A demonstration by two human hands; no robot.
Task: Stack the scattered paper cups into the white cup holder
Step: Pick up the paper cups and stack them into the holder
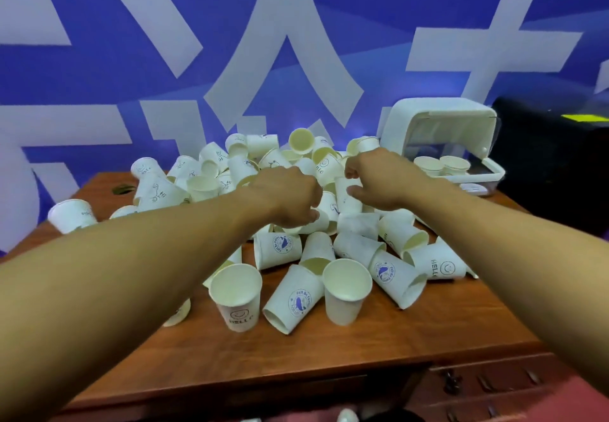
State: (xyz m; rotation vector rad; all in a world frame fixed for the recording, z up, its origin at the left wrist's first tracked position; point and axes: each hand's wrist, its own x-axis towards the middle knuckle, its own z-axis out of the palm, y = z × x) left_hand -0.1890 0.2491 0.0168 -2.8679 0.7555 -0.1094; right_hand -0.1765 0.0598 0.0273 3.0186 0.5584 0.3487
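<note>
Paper cups [346, 286] heaped mid-table, holder [438, 131] far right: light, crushable, so I'd pinch walls gently near rims. My left hand [290, 200] is curled onto a cup; right hand [379, 176] half-curled, grip unclear.

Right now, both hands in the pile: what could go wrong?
1. The left hand and right hand work mid-pile; loose paper cups heaped there could roll.
2. One cup sits at the table's left edge and may drop.
3. The cup holder sits far right, a reach across the heap.
</note>
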